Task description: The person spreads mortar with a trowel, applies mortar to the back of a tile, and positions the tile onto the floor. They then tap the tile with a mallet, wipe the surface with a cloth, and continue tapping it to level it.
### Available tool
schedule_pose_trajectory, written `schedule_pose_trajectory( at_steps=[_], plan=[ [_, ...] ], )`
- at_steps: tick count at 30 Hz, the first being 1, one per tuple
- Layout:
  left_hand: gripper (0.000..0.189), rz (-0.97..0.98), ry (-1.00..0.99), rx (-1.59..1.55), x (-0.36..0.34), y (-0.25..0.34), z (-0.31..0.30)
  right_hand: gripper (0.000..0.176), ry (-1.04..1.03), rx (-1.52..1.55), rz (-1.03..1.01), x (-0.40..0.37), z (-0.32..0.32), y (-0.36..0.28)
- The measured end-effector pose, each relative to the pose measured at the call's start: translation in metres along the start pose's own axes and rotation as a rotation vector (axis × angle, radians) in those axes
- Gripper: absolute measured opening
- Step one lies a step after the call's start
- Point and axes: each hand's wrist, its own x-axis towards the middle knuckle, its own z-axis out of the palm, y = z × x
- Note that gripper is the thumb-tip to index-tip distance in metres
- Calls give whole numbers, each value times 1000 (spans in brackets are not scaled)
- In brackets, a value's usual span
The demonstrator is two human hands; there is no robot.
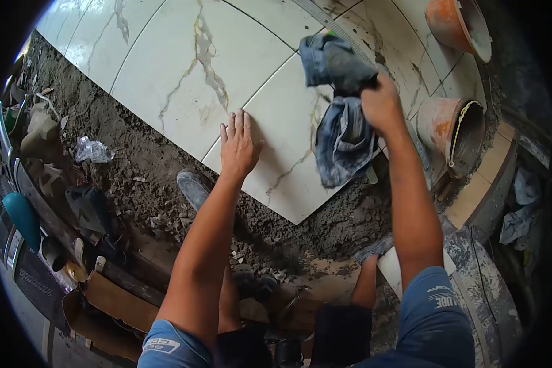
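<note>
White floor tiles [178, 73] with grey and gold veins cover the upper middle. My left hand [240, 147] lies flat, fingers stretched, on the tiles at a joint between two of them. In my right hand [383, 109] is a bunched blue-grey cloth [346, 138], gripped and hanging over the right part of the tiling. The cloth is slightly blurred, and its lower part spreads near the tile edge. Behind it, a long metal straightedge [343, 34] runs across the tiles.
Orange buckets [444, 24] lie tipped at the right. Rough grey mortar [135, 147] borders the tiles, with a trowel-like grey object [194, 189] on it. Crumpled clear plastic [94, 150], a cardboard box [122, 300] and clutter are at the left.
</note>
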Motion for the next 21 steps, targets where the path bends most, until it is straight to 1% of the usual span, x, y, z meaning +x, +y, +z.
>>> schedule_pose_trajectory(
  at_steps=[1,2,3,4,5,7,8,9,11,12,13,15,16,17,18,19,20,21],
  plan=[
    [81,-44,38,29,16,4,8,34,44,-200,45,25,-19,-13],
    [85,-93,73,57,24,9,13,33,124,-348,-160,60,-31,17],
    [85,-96,60,45,23,17,19,38,53,-412,-100,90,-61,13],
    [87,-161,31,71,26,21,12,46,129,-549,-194,108,-70,35],
    [90,-224,5,99,28,25,8,46,129,-551,-195,118,-78,48],
    [93,-234,0,127,30,29,8,54,87,-834,-131,127,-88,68],
    [94,-267,-9,93,31,31,5,58,98,-791,-130,128,-88,78],
    [94,-301,-19,58,33,33,3,58,101,-787,-128,133,-91,97],
    [97,-305,-2,7,34,30,7,61,119,-867,-246,146,-95,142],
    [101,-311,13,-49,34,30,9,56,176,-1064,-195,145,-90,156],
    [101,-307,8,-45,34,32,8,56,175,-1062,-188,131,-79,147],
    [107,-313,-12,-49,32,34,4,51,402,-967,-280,82,-47,126],
    [107,-313,-7,-50,34,33,5,58,320,-797,-316,48,-35,120],
    [111,-315,-10,-45,34,32,7,60,353,-732,-402,12,-18,131],
    [114,-318,-14,-43,33,32,8,63,284,-767,-326,-33,-4,132],
    [114,-321,-13,-47,33,33,8,68,102,-706,-104,-73,8,135],
    [116,-321,-23,-49,33,34,7,74,-19,-741,15,-105,17,139],
    [118,-319,-35,-47,33,34,6,78,-97,-785,42,-128,25,150]
  ],
)
